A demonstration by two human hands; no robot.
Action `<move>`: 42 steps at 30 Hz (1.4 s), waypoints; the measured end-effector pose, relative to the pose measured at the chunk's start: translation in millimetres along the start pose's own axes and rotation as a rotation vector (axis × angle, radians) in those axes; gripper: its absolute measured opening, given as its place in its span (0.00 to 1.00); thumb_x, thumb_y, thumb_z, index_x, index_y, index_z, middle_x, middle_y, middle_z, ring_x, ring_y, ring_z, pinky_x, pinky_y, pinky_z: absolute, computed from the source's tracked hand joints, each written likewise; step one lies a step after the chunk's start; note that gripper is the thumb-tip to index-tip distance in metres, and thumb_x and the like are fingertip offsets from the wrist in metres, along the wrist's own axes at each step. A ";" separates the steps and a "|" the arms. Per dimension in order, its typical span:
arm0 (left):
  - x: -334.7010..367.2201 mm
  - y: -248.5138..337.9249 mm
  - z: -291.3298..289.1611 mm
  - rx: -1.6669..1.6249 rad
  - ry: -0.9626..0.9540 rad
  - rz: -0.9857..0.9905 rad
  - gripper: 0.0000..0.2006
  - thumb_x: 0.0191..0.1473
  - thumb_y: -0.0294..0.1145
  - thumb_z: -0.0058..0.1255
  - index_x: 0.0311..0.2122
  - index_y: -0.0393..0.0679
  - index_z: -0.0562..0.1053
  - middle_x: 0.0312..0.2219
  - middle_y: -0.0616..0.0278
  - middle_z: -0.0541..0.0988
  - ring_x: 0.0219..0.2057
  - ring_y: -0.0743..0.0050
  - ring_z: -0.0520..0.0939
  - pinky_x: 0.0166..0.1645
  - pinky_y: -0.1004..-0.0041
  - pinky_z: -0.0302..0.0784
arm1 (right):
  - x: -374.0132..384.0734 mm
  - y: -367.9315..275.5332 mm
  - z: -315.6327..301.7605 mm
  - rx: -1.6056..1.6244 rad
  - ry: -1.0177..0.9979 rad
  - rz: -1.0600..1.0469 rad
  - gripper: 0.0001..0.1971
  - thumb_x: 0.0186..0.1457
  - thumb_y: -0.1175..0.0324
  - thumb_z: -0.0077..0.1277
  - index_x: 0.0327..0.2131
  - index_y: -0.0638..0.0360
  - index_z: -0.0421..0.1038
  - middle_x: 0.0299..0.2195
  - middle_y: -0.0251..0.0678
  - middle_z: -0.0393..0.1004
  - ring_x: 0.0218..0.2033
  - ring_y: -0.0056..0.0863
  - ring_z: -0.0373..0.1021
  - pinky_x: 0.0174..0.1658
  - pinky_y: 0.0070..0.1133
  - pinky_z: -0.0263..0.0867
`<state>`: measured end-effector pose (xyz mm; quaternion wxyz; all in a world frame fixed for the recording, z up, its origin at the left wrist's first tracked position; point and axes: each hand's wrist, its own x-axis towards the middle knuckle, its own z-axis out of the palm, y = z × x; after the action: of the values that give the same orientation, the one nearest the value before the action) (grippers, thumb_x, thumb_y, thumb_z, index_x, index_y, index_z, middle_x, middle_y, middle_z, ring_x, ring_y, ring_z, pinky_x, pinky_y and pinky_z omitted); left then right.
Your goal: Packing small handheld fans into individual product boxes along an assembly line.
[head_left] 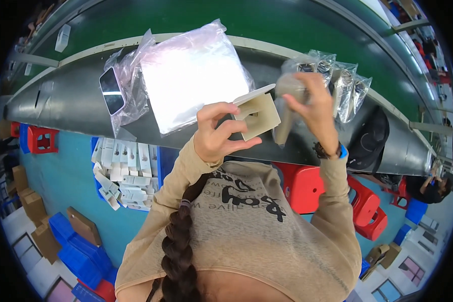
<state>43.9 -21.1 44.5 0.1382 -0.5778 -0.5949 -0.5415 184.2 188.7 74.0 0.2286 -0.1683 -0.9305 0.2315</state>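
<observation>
On the left part of the dark tabletop there lies a phone with a dark screen and a pale pink edge. At the right end is a black item, whose kind I cannot tell surely. Beyond the tabletop runs a green surface. Red stools stand on the blue-green floor. At the lower left are blue crates, near brown cardboard boxes. At the right edge another person is seen.
</observation>
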 end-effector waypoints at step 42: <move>35.3 -12.5 0.9 -0.273 -0.059 -0.117 0.19 0.29 0.32 0.72 0.25 0.40 0.71 0.43 0.56 0.60 0.44 0.64 0.71 0.43 0.71 0.80 | -0.5 -94.8 -37.6 -0.120 -0.181 -0.255 0.24 0.40 0.63 0.61 0.45 0.55 0.73 0.37 0.36 0.69 0.38 0.33 0.64 0.44 0.28 0.54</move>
<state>23.4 1.8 66.0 0.0092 -0.5712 -0.5523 -0.6072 183.9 122.5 151.6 0.1609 -0.0405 -0.9733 0.1588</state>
